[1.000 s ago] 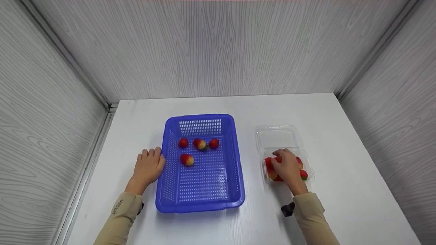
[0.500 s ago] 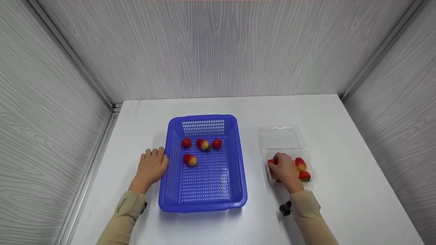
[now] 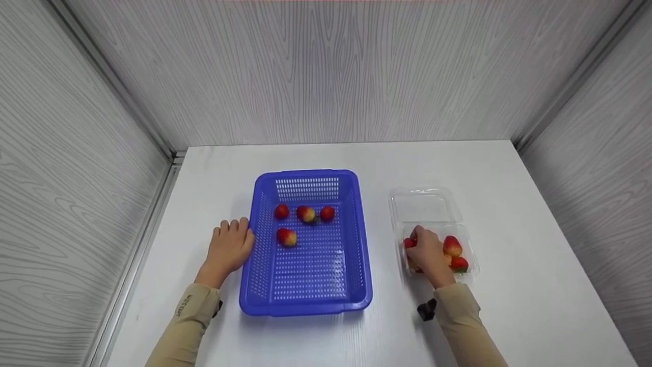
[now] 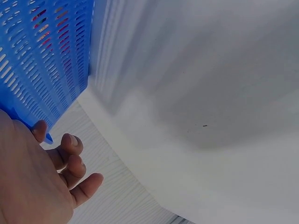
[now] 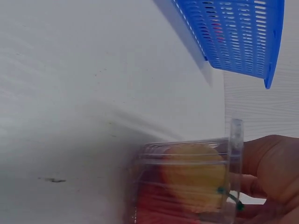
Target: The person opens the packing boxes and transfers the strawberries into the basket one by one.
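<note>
Hands apart: left hand flat on tabletop, touching blue basket left wall, likely steadying it. Right hand curled inside clear clamshell right of basket, fingers closing on strawberry. Four strawberries lie in basket's far half.

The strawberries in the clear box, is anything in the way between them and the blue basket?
Nothing visible lies on the bare table between the clear box and the blue basket. Only the walls of the two stand between. The right hand is already in the box among the strawberries.
</note>
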Demonstrator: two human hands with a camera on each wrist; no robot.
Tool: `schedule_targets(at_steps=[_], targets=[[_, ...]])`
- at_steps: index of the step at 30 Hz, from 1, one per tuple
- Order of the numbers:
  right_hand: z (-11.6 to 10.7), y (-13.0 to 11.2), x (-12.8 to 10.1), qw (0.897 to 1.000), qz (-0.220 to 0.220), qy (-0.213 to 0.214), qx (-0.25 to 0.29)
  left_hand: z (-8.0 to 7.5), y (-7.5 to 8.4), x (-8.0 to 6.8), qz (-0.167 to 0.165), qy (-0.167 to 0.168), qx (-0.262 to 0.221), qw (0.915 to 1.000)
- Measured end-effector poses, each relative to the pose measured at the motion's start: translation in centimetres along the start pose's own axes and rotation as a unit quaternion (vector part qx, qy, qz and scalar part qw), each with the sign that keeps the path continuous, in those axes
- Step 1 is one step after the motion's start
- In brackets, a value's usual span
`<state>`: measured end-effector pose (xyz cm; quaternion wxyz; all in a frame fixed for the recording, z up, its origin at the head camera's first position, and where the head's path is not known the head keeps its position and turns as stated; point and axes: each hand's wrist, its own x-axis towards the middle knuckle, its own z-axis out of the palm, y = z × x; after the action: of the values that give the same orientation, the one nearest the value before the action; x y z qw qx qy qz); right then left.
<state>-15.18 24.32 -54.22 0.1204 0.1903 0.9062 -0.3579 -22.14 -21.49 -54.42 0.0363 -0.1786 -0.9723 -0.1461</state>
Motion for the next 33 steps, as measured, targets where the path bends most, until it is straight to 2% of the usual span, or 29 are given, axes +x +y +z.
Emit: schedule_targets(at_steps=[6,9,11,16,20,28,33], targets=[[0.0,0.3,-0.2,1.0,-0.001,0.01,-0.006,0.1,0.1,0.0,0.009,0.016,0.0,0.9998],[0.0,0.3,-0.3,1.0,0.011,0.011,0.005,0.2,0.2,0.0,0.006,0.01,-0.001,0.9999],[-0.1,0.2,-0.4,1.0,0.005,0.013,0.007,0.2,0.2,0.0,0.003,0.004,-0.004,1.0],[-0.2,0.0,-0.7,0.999,-0.026,0.042,0.001,0.2,0.1,0.0,-0.002,0.004,-0.004,1.0],[-0.7,-0.4,-0.9,0.997,-0.029,0.07,0.0,0.2,0.0,0.1,-0.005,-0.002,-0.002,1.0],[-1.6,-2.2,-1.8,0.993,-0.053,0.102,0.024,0.2,0.0,0.0,-0.006,-0.009,-0.004,0.9999],[-1.6,-4.2,-2.6,0.986,-0.095,0.127,0.046,0.0,0.1,0.1,0.004,0.007,0.001,1.0]])
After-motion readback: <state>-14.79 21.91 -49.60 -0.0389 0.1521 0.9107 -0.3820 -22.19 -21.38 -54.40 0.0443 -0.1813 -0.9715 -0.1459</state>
